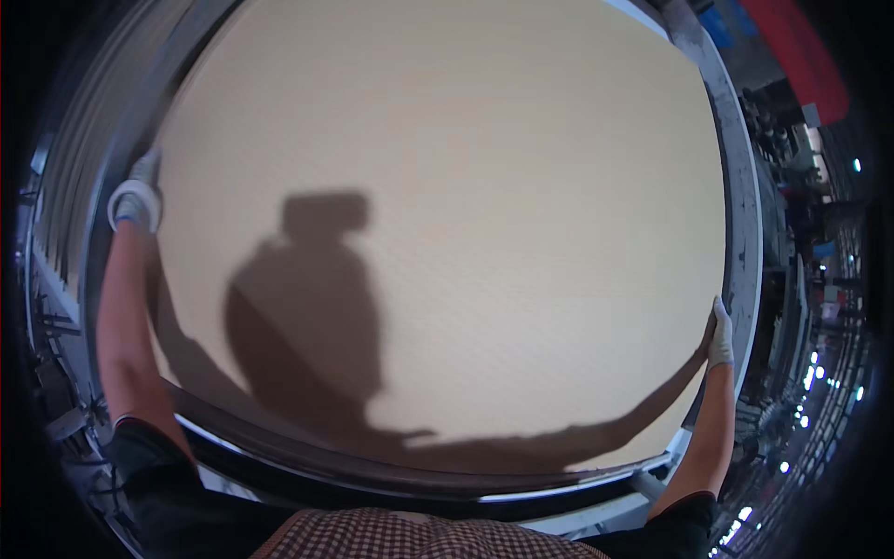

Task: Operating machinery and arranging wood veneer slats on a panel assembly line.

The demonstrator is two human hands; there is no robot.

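Note:
A very large tan sheet, apparently cardboard, fills the middle of the view, with faint fine ribbing on its surface. At its left edge is my left hand in a light glove, with a thick white band around the wrist. Motion blur smears those fingers, so their grip does not show clearly. Lower down, my right hand, also in a pale glove, closes on the sheet's right edge, thumb side toward the sheet. Both arms are stretched wide apart. The undersides of the sheet's edges are hidden.
A grey metal frame borders the sheet on the right. More stacked sheets stand beyond the left side. A dark rail runs along the near edge. At the far right are a red panel and machinery. My shadow falls across the sheet.

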